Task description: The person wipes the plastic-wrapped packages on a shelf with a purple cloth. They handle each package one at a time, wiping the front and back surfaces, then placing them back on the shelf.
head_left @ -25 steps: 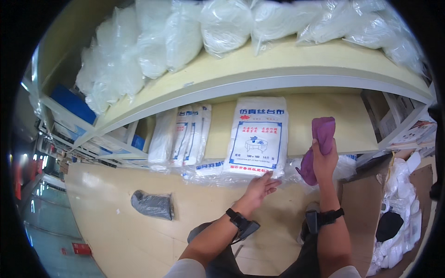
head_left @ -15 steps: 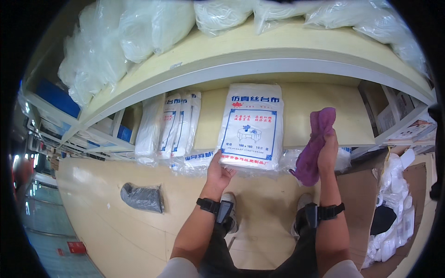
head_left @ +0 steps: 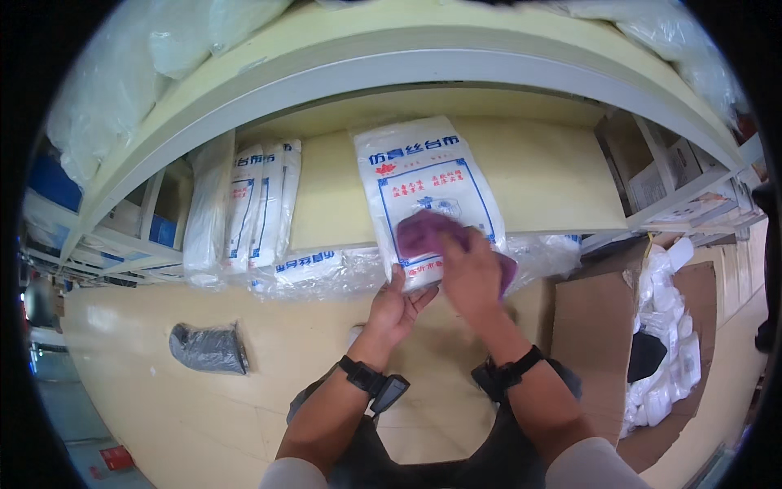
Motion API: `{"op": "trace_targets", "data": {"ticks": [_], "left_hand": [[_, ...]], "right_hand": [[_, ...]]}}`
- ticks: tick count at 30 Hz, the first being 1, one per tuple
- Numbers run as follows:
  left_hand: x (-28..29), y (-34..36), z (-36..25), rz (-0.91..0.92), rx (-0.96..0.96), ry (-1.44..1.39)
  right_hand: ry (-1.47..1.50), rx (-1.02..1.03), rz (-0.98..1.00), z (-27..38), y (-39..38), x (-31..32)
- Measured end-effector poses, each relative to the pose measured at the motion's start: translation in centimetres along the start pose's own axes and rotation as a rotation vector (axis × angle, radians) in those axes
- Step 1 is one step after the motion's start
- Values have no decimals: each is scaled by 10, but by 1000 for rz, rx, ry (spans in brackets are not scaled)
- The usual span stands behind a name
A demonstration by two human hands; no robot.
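A flat white plastic package with blue and red print lies tilted over the front edge of the middle shelf. My left hand grips its lower left corner, thumb on top and fingers underneath. My right hand is closed on a crumpled purple cloth, which lies across the lower middle of the package's printed face and is slightly blurred. More packages of the same kind stand leaning at the left of that shelf, and others show below the shelf edge in clear wrap.
The upper shelf carries clear bags of white items. A grey wrapped bundle lies on the floor at left. An open cardboard box with white bags and a black item stands at right. Side cubbies flank the shelf.
My right hand has swung the purple cloth leftward from beside the package onto its face. My left hand has closed on the package's lower edge. The camera view has shifted.
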State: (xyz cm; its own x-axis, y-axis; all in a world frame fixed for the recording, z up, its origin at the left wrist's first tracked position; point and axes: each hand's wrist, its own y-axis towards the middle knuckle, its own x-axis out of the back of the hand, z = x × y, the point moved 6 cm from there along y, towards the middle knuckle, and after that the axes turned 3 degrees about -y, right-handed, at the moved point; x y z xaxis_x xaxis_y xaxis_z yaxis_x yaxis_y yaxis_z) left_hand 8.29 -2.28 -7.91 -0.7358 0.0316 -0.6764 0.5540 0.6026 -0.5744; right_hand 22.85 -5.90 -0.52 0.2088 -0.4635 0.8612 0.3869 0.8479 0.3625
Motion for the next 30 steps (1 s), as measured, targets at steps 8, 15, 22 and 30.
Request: {"op": "trace_targets", "data": {"ticks": [8, 15, 22, 30], "left_hand": [[-4, -2, -6, -35, 22, 30], [7, 0, -32, -159, -72, 501], [15, -2, -39, -137, -194, 410], [11, -1, -39, -165, -171, 363]], "right_hand": [[-185, -451, -148, -94, 22, 38], [61, -278, -46, -27, 28, 65], [94, -112, 41, 23, -6, 8], [-12, -471, -111, -96, -1, 14]]}}
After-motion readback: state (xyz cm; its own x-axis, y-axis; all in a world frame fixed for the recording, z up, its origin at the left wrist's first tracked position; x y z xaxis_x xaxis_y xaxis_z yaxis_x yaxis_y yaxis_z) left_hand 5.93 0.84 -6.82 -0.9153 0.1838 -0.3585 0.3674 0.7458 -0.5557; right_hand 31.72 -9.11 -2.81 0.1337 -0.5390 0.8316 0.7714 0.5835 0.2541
